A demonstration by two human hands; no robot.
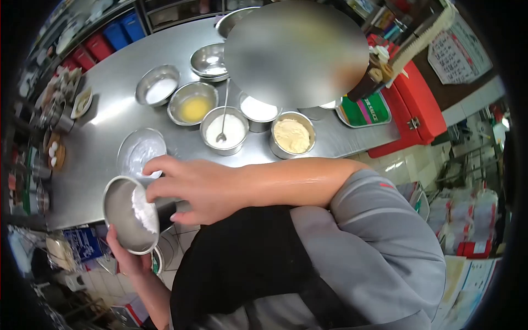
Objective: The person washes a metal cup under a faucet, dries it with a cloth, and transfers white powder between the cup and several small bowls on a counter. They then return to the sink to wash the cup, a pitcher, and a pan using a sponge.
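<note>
My left hand point(125, 254) grips a small steel bowl point(124, 217) from below and holds it tilted off the counter's near edge. White powder point(144, 209) clings to the bowl's inner wall. My right hand point(192, 190) reaches across from the right. Its fingers are spread at the bowl's rim, and the fingertips touch the powder. Just beyond the hands, a shallow steel plate point(132, 144) dusted with white powder sits on the steel counter point(110, 118).
Several steel bowls stand farther back: white powder point(159, 85), yellow liquid point(193, 105), white contents with a spoon point(224, 131), beige crumbs point(292, 136). A red case point(421, 102) and a green tray point(366, 110) lie at the right. Shelves and jars line the left.
</note>
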